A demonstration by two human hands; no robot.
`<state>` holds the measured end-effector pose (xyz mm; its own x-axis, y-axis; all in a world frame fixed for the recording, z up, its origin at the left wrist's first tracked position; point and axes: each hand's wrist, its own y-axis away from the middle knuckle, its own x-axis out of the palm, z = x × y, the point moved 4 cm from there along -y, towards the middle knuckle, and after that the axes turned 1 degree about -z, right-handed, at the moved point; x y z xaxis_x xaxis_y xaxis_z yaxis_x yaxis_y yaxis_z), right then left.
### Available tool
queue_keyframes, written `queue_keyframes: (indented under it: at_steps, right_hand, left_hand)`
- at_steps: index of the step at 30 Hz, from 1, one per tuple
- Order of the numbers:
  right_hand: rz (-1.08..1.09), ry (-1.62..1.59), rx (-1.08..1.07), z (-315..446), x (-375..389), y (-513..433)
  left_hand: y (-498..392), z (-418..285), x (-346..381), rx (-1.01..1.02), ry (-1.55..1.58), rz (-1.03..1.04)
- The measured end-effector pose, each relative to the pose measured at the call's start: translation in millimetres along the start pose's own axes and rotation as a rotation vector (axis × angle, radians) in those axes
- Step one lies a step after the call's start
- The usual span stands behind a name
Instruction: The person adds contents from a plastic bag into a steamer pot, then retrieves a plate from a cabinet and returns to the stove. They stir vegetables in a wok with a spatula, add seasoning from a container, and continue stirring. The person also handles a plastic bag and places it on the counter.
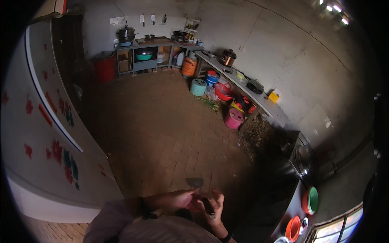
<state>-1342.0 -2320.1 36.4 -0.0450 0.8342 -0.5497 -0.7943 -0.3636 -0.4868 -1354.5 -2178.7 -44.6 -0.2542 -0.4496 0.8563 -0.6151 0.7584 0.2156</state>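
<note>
A metal wok spatula [194,182] is in front of my body, its dark blade pointing away from me over the brick floor. My right hand [217,209] is curled around its dark handle, the handle's end showing against the palm. My left hand [185,198] is right beside it, fingertips close to the spatula's neck. Blur and shadow hide whether the left fingers grip the spatula or only touch it. A dark band is on each wrist.
At left stands a white refrigerator [86,170] with flower prints. A long counter [234,79] along the right wall has tubs beneath it. Dry brush [256,130] lies by a dark stove area. Bowls [310,200] sit at lower right. An orange gas cylinder [189,66] is at the back.
</note>
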Motion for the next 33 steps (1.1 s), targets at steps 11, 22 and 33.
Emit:
queue_keyframes:
  at_steps: [11,22,33]
  right_hand:
    - [0.543,-0.072,-0.319,-109,187,-315]
    - [0.897,-0.906,0.768,-224,360,-614]
    - [0.802,-0.401,0.449,-262,563,-940]
  left_hand:
    - [-1,-289,-161,0.231,0.135,-0.190]
    - [-2,-621,-352,0.508,-0.285,-0.729]
    - [30,-981,-508,0.325,-0.468,-0.597]
